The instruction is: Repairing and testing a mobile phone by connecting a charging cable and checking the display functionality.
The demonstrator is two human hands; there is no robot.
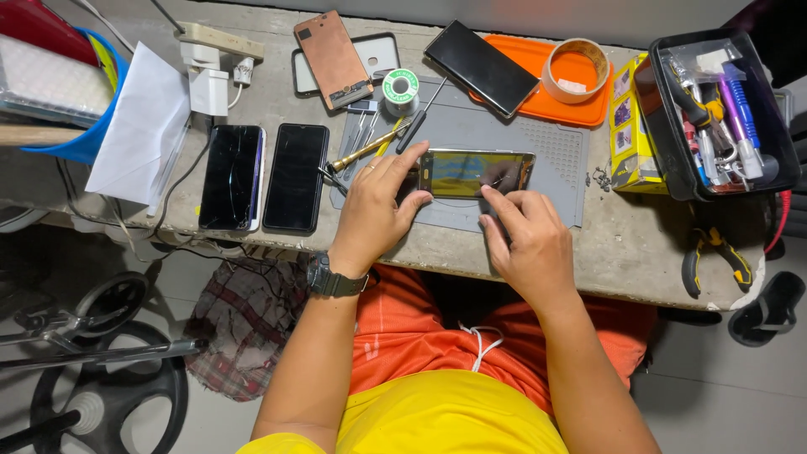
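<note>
- Left hand (370, 202) fingers (402, 158) clamped on the left end of the opened slim phone with a shiny gold-tinted back (477, 172); thumb pressed along its near edge.
- Right hand (528, 240) fingers pinched together at the phone's near edge, middle to right; can't tell if a tool sits between them.
- Phone lies flat, long side across, on the grey rubber work mat (555, 151) on the concrete table (622, 252).
- Just left of the mat: two black-screened phones (262, 177) side by side, the left one cracked.
- Brass-handled screwdriver (363, 151) and metal tweezers lie on the mat's left part, near the left hand.
- Solder spool with green label (401, 89) at the mat's far edge, beside a copper-backed phone panel (333, 57).
- Orange plastic tray (538, 101) beyond the mat carries a black phone (481, 67) and a tape roll (575, 67).
- Black tool box (714, 109) far right; yellow-handled pliers (714, 252) near the table's front edge.
</note>
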